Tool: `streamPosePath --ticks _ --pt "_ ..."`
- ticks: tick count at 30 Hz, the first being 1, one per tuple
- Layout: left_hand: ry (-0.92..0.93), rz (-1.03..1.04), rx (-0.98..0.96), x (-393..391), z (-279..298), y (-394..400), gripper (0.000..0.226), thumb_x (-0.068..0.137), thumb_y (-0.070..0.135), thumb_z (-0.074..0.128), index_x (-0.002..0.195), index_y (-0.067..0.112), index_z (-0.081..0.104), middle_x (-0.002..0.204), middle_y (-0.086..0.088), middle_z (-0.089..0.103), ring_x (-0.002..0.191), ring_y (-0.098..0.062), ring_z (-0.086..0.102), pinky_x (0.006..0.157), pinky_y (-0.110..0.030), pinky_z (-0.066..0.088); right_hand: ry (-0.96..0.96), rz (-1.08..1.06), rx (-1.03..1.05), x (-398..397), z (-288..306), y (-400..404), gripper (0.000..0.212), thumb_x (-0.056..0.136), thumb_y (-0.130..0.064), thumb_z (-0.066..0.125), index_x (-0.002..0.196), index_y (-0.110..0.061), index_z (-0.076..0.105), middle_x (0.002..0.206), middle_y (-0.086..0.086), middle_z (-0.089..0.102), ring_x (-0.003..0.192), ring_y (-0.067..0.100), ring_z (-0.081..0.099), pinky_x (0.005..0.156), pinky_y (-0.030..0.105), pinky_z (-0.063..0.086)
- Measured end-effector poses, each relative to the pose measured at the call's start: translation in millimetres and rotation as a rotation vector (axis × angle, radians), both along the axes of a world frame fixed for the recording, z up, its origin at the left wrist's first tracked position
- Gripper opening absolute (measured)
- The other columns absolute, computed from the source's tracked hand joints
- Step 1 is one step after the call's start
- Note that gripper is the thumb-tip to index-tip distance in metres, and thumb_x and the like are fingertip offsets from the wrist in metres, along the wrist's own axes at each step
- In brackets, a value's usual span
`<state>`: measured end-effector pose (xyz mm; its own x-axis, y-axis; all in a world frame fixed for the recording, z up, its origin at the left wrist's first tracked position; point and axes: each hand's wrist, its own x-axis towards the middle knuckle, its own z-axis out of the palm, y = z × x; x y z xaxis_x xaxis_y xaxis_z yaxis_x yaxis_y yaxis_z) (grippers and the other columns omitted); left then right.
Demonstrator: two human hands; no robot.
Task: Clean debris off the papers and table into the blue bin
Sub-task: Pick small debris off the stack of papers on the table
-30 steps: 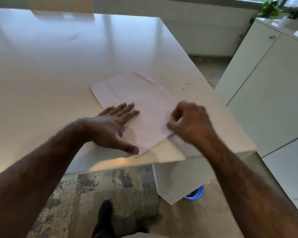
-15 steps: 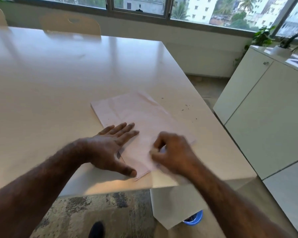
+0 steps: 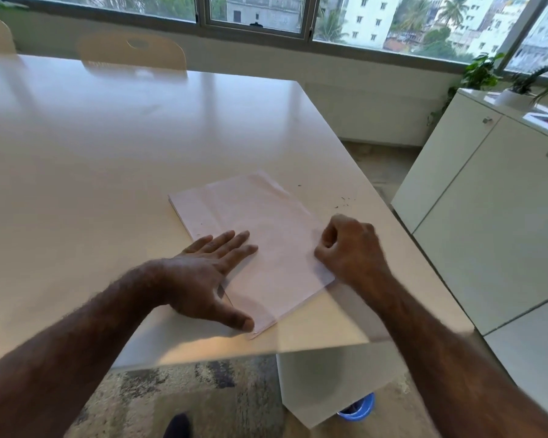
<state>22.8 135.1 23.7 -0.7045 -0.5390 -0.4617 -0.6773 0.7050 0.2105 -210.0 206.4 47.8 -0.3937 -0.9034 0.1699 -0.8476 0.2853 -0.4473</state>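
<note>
A stack of pale pink papers [image 3: 260, 235] lies near the front right corner of the white table [image 3: 108, 159]. My left hand [image 3: 209, 276] rests flat on the stack's near left part, fingers spread. At the stack's right edge my right hand [image 3: 348, 248] is curled into a loose fist; whether it holds anything I cannot tell. Small dark debris specks [image 3: 344, 202] lie on the table beyond my right hand, and a single speck [image 3: 299, 185] sits further back. The blue bin [image 3: 359, 407] peeks out on the floor behind the table's leg.
White cabinets [image 3: 487, 216] stand close to the right, with potted plants [image 3: 519, 86] on top. Two chair backs [image 3: 133, 50] show at the table's far side below the window. A patterned rug [image 3: 178, 390] covers the floor, and my shoe [image 3: 178, 426] is visible.
My right hand slid left over the papers' near edge, then back to the stack's right edge. The camera tilted up, showing more window. My left hand stayed pressed on the papers.
</note>
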Motion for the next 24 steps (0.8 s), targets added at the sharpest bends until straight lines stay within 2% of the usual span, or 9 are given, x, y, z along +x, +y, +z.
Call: streamPosePath --ticks 2,4,5,9,10,12,15,20,24 --pt "0.013 0.012 -0.012 0.0 0.1 0.5 0.128 0.057 0.093 0.049 0.147 0.040 -0.024 0.149 0.016 -0.041 0.136 -0.006 -0.038 0.117 -0.040 -0.019 -0.105 0.217 0.001 43.9 -5.1 13.1 0.011 0.070 -0.021 0.068 0.070 -0.021 0.057 0.078 -0.001 0.070 0.076 0.017 0.065 0.069 0.027 0.051" --pt "0.012 0.017 -0.022 -0.5 1.5 0.8 0.127 0.059 0.092 0.049 0.147 0.038 -0.024 0.149 0.014 -0.041 0.136 -0.007 -0.038 0.117 -0.041 -0.018 -0.219 0.440 0.137 74.5 -6.0 30.5 0.013 0.073 -0.020 0.071 0.075 -0.022 0.058 0.082 -0.005 0.067 0.075 0.010 0.062 0.065 0.023 0.048" --pt "0.007 0.016 -0.020 -1.1 2.5 1.2 0.127 0.059 0.092 0.049 0.147 0.038 -0.024 0.150 0.014 -0.041 0.137 -0.008 -0.038 0.117 -0.041 -0.018 -0.211 0.441 0.173 70.4 -5.5 28.8 0.014 0.074 -0.020 0.071 0.074 -0.023 0.058 0.083 -0.005 0.067 0.076 0.009 0.062 0.064 0.022 0.046" --pt "0.003 0.014 -0.007 -1.2 3.7 1.8 0.127 0.057 0.091 0.049 0.148 0.039 -0.023 0.150 0.014 -0.039 0.137 -0.008 -0.037 0.117 -0.041 -0.019 0.030 -0.003 0.079 7.8 4.7 -1.5 0.013 0.073 -0.025 0.069 0.069 -0.022 0.057 0.081 0.000 0.070 0.082 0.022 0.065 0.069 0.024 0.044" --pt "0.005 0.016 -0.004 -1.2 3.5 2.7 0.127 0.057 0.091 0.050 0.148 0.039 -0.023 0.150 0.014 -0.039 0.137 -0.008 -0.037 0.117 -0.042 -0.019 0.024 -0.014 0.040 10.2 7.4 0.8 0.011 0.073 -0.024 0.069 0.071 -0.022 0.058 0.081 0.000 0.070 0.081 0.022 0.066 0.069 0.024 0.045" --pt "0.010 0.026 -0.012 0.1 2.7 2.1 0.128 0.058 0.091 0.050 0.148 0.038 -0.024 0.150 0.014 -0.040 0.137 -0.008 -0.038 0.117 -0.041 -0.018 -0.085 0.196 0.021 42.7 7.9 8.5 0.007 0.072 -0.020 0.070 0.074 -0.020 0.063 0.081 -0.001 0.071 0.079 0.018 0.066 0.070 0.024 0.049" --pt "-0.008 0.020 -0.020 0.7 1.6 1.5 0.129 0.058 0.092 0.048 0.147 0.036 -0.027 0.149 0.012 -0.042 0.136 -0.008 -0.039 0.118 -0.042 -0.018 -0.254 0.488 0.208 83.7 3.2 22.4 0.011 0.075 -0.019 0.072 0.078 -0.023 0.062 0.084 -0.007 0.066 0.076 0.008 0.062 0.061 0.014 0.045" --pt "-0.014 0.022 0.013 -1.5 3.8 2.8 0.126 0.060 0.089 0.052 0.147 0.039 -0.025 0.150 0.015 -0.041 0.137 -0.009 -0.038 0.118 -0.044 -0.017 0.053 0.009 0.073 25.7 4.6 -8.9 0.011 0.073 -0.028 0.069 0.075 -0.022 0.060 0.083 0.001 0.070 0.082 0.023 0.066 0.071 0.027 0.050" --pt "-0.012 0.011 -0.021 1.4 3.2 1.2 0.126 0.061 0.091 0.048 0.146 0.038 -0.028 0.149 0.012 -0.043 0.136 -0.010 -0.040 0.118 -0.044 -0.016 -0.211 0.479 0.106 87.9 11.3 14.9 0.019 0.074 -0.020 0.068 0.064 -0.028 0.054 0.081 -0.002 0.069 0.076 0.016 0.065 0.073 0.032 0.054"
